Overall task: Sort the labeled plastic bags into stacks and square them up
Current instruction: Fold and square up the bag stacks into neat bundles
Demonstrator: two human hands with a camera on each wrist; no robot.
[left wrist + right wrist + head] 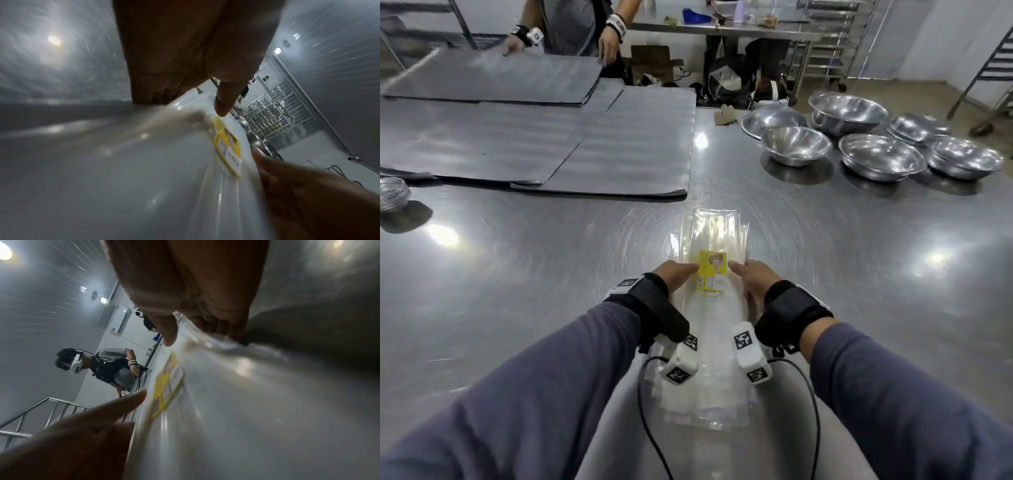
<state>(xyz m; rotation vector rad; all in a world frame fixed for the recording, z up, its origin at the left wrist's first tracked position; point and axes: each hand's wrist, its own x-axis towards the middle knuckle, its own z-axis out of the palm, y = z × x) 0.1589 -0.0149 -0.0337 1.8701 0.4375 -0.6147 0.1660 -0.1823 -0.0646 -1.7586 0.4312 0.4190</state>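
A stack of clear plastic bags [714, 233] lies lengthwise on the steel table [517, 274], running from my body outward. A yellow label [713, 271] shows on the top bag. My left hand [679, 274] holds the stack's left edge and my right hand [751, 274] its right edge. Each thumb lies on top beside the label, and the fingers curl down over the side. In the left wrist view my left hand [185, 91] grips the bag edge near the label [228, 142]. The right wrist view has my right hand [197, 331] doing the same by the label [166, 386].
Several steel bowls [796, 145] stand at the back right. Dark flat mats [551, 137] cover the back left, where another person [571, 27] handles one. Small metal dishes [392, 193] sit at the left edge.
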